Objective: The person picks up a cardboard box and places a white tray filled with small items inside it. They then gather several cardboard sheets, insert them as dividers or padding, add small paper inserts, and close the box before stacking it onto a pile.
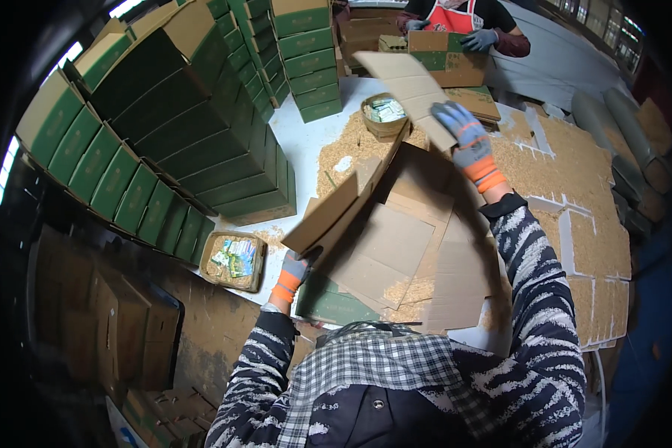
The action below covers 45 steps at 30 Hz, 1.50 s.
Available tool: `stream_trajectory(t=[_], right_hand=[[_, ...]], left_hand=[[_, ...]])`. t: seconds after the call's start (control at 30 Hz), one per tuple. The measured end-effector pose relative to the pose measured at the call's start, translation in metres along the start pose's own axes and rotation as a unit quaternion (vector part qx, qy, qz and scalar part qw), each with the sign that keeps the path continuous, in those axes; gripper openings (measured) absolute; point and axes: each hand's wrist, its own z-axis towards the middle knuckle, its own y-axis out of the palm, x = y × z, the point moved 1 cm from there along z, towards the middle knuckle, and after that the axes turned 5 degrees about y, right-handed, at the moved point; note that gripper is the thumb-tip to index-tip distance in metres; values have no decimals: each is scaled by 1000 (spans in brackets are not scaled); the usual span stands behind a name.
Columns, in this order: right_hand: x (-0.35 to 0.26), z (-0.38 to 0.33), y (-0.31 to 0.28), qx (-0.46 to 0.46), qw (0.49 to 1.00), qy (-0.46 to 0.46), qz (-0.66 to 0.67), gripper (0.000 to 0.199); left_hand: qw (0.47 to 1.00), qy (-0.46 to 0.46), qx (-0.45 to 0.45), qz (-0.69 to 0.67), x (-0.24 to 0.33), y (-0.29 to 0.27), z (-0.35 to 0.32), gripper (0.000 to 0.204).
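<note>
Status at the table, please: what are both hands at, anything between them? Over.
Left hand at a cardboard flap. Right hand on a raised cardboard panel. Cardboard sheets and tan shavings between them.

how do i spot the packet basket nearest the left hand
Find the tall stacks of green boxes on the white table, then go to the gloved left hand. Just left of it, by the table edge, sits a tan basket of small packets. Its squarish, round-cornered shape sets it apart from the rounder packet basket farther up.
</note>
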Motion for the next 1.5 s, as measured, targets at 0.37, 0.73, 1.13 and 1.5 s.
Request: stream_trajectory(t=[0.37,0.73,1.13,1.5], right_hand=[[-31,-27,150,-382,917,-110,28,40],[21,-100,134,-130,888,157,413,31],[13,-105,132,-399,917,3,13,55],[-97,31,67,-130,536,373,746,77]], left_hand=[[947,116,-30,298,-63,-18,-25,43],[944,36,328,19,-118,-79,-58,58],[781,175,321,506,50,-90,11,25],[890,314,131,304,81,-55,72,64]])
